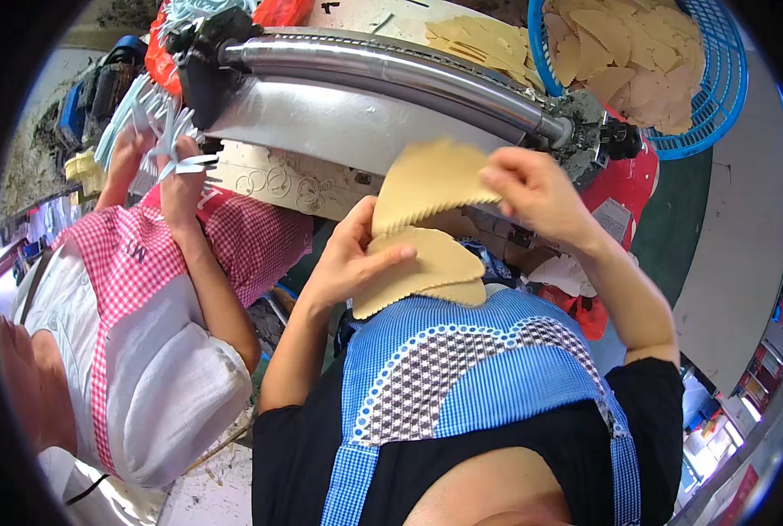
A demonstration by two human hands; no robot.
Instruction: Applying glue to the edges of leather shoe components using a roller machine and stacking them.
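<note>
My left hand [356,260] is closed on a few flat tan pieces [439,263] with zigzag-cut edges, perhaps leather or sheet material. Its thumb lies across their top, and they rest against my blue checked apron. Above them, my right hand [531,193] pinches the right corner of another tan piece [431,180], which has a saw-toothed lower edge. That piece's left side meets the fingers of my left hand; its upper edge is blurred.
A machine with a long metal roller [391,74] stands just beyond my hands. At the far right, a blue plastic basket [724,96] holds many tan pieces, with more piled [479,44] beside it. A co-worker on my left handles pale blue strips [177,158].
</note>
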